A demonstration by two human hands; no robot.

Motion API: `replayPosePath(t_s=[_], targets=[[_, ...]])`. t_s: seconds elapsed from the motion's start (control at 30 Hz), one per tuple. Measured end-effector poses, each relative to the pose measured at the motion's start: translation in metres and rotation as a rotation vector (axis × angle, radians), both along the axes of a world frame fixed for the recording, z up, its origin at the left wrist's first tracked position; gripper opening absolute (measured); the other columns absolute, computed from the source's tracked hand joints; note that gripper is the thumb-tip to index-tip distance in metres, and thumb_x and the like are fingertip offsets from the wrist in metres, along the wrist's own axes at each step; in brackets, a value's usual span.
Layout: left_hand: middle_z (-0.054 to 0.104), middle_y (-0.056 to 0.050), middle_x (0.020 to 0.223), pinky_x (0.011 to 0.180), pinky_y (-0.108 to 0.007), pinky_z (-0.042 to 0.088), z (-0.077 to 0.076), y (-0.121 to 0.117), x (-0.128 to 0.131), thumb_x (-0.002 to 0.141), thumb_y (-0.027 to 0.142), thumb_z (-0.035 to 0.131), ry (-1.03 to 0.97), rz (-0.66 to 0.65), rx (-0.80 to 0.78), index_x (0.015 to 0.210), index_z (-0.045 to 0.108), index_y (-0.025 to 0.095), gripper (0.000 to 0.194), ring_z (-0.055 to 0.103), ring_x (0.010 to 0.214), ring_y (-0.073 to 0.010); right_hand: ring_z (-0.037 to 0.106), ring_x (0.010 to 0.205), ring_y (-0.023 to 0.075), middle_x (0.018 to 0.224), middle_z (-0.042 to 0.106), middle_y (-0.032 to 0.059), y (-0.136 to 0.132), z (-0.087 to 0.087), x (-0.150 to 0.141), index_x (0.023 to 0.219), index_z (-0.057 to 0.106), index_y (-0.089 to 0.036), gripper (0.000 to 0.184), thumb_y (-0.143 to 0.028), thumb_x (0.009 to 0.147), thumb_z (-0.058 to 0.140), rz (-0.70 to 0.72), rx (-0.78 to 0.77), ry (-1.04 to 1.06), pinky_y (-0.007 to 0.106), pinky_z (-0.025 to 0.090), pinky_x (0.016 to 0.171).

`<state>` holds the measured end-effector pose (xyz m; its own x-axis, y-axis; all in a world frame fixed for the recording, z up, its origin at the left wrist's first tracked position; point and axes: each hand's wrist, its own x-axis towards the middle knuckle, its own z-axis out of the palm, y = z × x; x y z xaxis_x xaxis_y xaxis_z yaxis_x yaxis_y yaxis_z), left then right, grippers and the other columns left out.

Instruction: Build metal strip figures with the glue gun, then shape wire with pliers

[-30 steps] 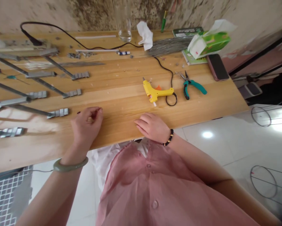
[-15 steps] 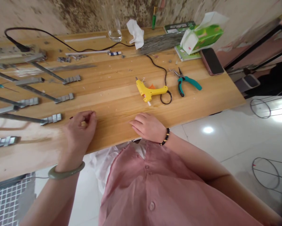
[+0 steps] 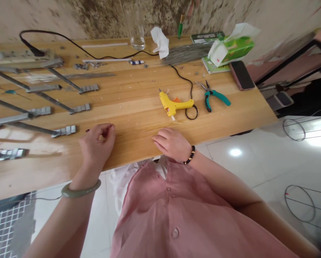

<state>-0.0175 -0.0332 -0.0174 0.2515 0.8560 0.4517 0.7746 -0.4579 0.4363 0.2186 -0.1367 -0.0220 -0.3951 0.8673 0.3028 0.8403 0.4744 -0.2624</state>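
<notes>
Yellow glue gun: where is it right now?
In the head view, the yellow glue gun lies on the wooden table just right of centre, beyond the right hand and to the left of the teal-handled pliers.

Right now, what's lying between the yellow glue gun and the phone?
In the head view, the teal-handled pliers lie between the yellow glue gun and the phone, with part of the black cord nearer the glue gun.

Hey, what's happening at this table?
Someone's left hand rests on the table, curled, though I can't tell if it holds anything. Their right hand lies palm down near the edge. A glue gun lies just beyond that hand, with pliers further right; neither is being touched.
</notes>
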Motion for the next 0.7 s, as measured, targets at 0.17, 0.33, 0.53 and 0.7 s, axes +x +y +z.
replayPosePath(t_s=[0.17,0.33,0.53,0.7], targets=[[0.068,-0.002,0.074,0.066,-0.026,0.047,-0.0016,0.0003,-0.0006,0.084,0.032,0.056,-0.029,-0.011,0.013,0.087,0.068,0.018,0.019,0.062,0.065,-0.0143,0.05,0.085,0.0216,0.087,0.06,0.0086,0.0004,0.0013,-0.0003,0.102,0.065,-0.012,0.022,-0.02,0.095,0.046,-0.003,-0.001,0.0,0.034,0.042,0.08],[0.068,-0.001,0.073,0.067,-0.029,0.047,0.0004,-0.0013,0.0006,0.082,0.032,0.057,-0.072,0.001,-0.015,0.086,0.068,0.022,0.016,0.062,0.065,-0.0159,0.05,0.084,0.0214,0.086,0.06,0.0087,0.0,0.0022,-0.0006,0.104,0.064,-0.011,0.023,-0.02,0.095,0.046,0.002,0.005,0.003,0.034,0.042,0.08],[0.068,-0.001,0.074,0.068,-0.029,0.048,0.0031,-0.0026,0.0014,0.083,0.034,0.055,-0.04,0.012,-0.043,0.086,0.068,0.022,0.018,0.063,0.067,-0.016,0.05,0.085,0.0216,0.087,0.06,0.0089,0.0,0.0018,-0.0005,0.103,0.064,-0.011,0.023,-0.02,0.095,0.045,0.0,-0.002,0.0,0.034,0.042,0.08],[0.069,-0.002,0.077,0.07,-0.029,0.048,0.0024,-0.0026,-0.0004,0.084,0.033,0.054,-0.041,-0.003,-0.063,0.088,0.068,0.024,0.017,0.064,0.07,-0.0165,0.05,0.084,0.0216,0.087,0.06,0.0088,0.0,0.0028,-0.0005,0.103,0.064,-0.012,0.024,-0.021,0.096,0.043,-0.001,-0.013,0.0,0.035,0.042,0.08]])
